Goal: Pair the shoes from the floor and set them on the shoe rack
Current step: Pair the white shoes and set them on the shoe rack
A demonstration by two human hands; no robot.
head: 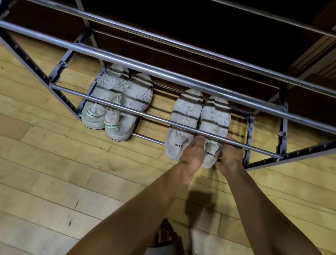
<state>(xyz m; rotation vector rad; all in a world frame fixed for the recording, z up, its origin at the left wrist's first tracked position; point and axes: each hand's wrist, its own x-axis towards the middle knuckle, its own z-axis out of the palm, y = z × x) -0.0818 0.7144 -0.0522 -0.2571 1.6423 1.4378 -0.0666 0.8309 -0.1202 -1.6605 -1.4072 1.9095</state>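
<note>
On the heel tab of the left white sneaker (pixel 181 127) of the right-hand pair, black capitals read "GNED", the start of the word cut off. The heel tab of the right white sneaker (pixel 213 129) beside it reads "DESIGN", its last letters partly hidden. Fine rows of dark print run along the sides of the green-trimmed sneakers (pixel 118 102), too small to read.

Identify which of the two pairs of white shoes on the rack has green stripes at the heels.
The left pair: both heels carry green stripes. The right pair, which both hands touch, has black lettering at the heels instead.
</note>
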